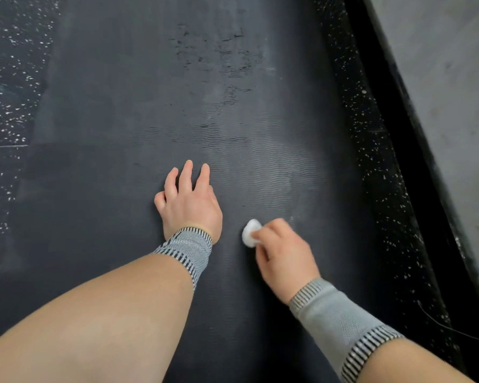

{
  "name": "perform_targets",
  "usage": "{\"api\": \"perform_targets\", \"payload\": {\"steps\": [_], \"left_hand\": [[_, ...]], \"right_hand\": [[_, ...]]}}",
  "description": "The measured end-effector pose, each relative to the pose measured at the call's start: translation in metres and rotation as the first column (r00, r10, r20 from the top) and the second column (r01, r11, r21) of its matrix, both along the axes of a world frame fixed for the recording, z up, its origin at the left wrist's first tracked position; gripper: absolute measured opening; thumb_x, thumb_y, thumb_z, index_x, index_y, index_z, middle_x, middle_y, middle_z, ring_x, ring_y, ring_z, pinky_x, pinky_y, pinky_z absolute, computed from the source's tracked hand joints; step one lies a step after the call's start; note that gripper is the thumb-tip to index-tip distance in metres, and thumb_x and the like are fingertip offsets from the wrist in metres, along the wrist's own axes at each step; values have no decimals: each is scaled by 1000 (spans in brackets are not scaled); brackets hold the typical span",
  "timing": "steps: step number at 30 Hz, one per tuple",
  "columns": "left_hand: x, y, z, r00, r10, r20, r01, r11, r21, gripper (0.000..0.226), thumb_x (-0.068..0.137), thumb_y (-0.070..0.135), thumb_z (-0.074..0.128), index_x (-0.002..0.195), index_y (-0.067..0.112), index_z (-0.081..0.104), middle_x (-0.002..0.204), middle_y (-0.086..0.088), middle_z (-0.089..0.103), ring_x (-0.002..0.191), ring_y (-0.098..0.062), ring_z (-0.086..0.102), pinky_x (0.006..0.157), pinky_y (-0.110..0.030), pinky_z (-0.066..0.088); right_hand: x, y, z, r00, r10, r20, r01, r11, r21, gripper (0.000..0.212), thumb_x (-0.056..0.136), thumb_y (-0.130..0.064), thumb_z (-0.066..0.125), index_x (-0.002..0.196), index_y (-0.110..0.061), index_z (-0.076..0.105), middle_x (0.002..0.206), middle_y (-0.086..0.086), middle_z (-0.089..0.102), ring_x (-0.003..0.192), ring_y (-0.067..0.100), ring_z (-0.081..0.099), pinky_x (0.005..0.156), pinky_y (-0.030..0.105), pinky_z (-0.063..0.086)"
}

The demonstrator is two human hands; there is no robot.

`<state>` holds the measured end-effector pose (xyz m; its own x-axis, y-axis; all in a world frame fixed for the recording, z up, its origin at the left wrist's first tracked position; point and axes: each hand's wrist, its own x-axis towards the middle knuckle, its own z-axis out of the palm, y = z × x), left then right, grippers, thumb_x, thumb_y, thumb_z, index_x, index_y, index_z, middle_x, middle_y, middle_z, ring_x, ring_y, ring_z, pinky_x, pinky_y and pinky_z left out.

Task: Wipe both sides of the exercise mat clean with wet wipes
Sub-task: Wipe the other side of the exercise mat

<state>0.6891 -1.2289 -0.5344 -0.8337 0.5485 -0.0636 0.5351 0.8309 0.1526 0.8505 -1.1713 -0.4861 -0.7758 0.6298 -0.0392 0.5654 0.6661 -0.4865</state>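
Your left hand [190, 203] is pressing down, fingers spread, pinning the mat [122, 106] flat; your right hand [284, 257] is clamping its grip on a balled wipe [250, 233], scrubbing.

- Dark rubber floor [9, 51] flecked with white specks, showing along the left and right edges;
- a grey concrete wall [440, 78] rising on the right, a black strip [393, 111] at its foot;
- a thin black cable [451, 328] trailing near the wall, low right;
- soft, even light.

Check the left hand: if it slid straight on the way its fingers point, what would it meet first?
Probably nothing but mat: the left hand points up the exercise mat, and that line looks free to the frame's top edge.
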Motion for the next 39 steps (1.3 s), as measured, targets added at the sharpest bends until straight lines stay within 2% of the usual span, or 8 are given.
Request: {"api": "perform_targets", "payload": {"steps": [2, 7, 15, 21, 29, 32, 35, 39], "left_hand": [[0, 0, 1, 1000, 0, 5, 0, 1000, 5, 47, 100, 34, 33, 147, 36, 33, 158, 6, 25, 144, -22, 16, 106, -45, 20], [0, 0, -2, 1000, -8, 0, 8, 1000, -1, 48, 100, 35, 32, 147, 37, 32, 158, 6, 24, 144, -22, 14, 105, -43, 17], [-2, 1, -2, 1000, 6, -8, -6, 1000, 19, 46, 98, 35, 34, 144, 38, 37, 156, 8, 30, 142, -21, 19, 103, -43, 18], [-2, 1, 0, 1000, -10, 27, 10, 1000, -2, 46, 97, 36, 37, 143, 38, 37, 155, 8, 30, 140, -20, 20, 103, -44, 21], [-36, 7, 22, 983, -171, 68, 173, 985, -22, 40, 94, 32, 46, 132, 35, 57, 139, 2, 44, 130, -20, 27, 106, -41, 23], [-39, 6, 23, 978, -175, 112, 170, 984, 52, 36, 93, 28, 52, 127, 32, 63, 137, -2, 46, 136, -22, 27, 113, -43, 22], [-43, 5, 23, 971, -174, 166, 158, 982, 107, 34, 92, 26, 56, 124, 30, 66, 136, -4, 47, 139, -21, 26, 117, -46, 18], [-47, 3, 21, 973, -172, 153, 142, 972, 189, 30, 88, 22, 62, 116, 28, 71, 128, -6, 56, 130, -23, 41, 110, -41, 25]], "right_hand": [[0, 3, -2, 999, 39, 5, -39, 999, 0, 9, 75, -1, 67, 84, -5, 68, 82, 11, 59, 62, 33, 59, 50, 39, 51], [-40, 48, -12, 942, -335, -9, 335, 942, 27, 17, 87, -12, 57, 101, -10, 67, 101, 6, 56, 81, 28, 58, 69, 25, 37], [-136, 66, -25, 999, 6, 34, -8, 998, 55, 26, 83, -12, 55, 107, -19, 67, 100, 6, 51, 92, 28, 52, 75, 27, 35], [-92, 120, -24, 810, -584, 48, 586, 810, -35, 18, 89, -20, 49, 96, -21, 65, 88, -13, 36, 92, 22, 51, 73, 19, 28], [-152, 80, -25, 993, 14, 116, -14, 1000, 7, 24, 86, -11, 53, 107, -18, 62, 99, -1, 41, 88, 25, 51, 73, 25, 36], [-120, 120, -25, 947, -296, 123, 300, 954, -11, 25, 86, -16, 52, 109, -20, 63, 97, -2, 43, 89, 24, 50, 75, 25, 33], [-74, 159, -16, 738, -667, 103, 669, 743, 12, 27, 85, -15, 50, 109, -16, 64, 106, 6, 51, 104, 32, 54, 76, 26, 32], [-90, 142, -12, 750, -652, 108, 651, 757, 54, 17, 84, -10, 46, 87, -16, 62, 105, 13, 50, 89, 33, 54, 78, 26, 36]]}}
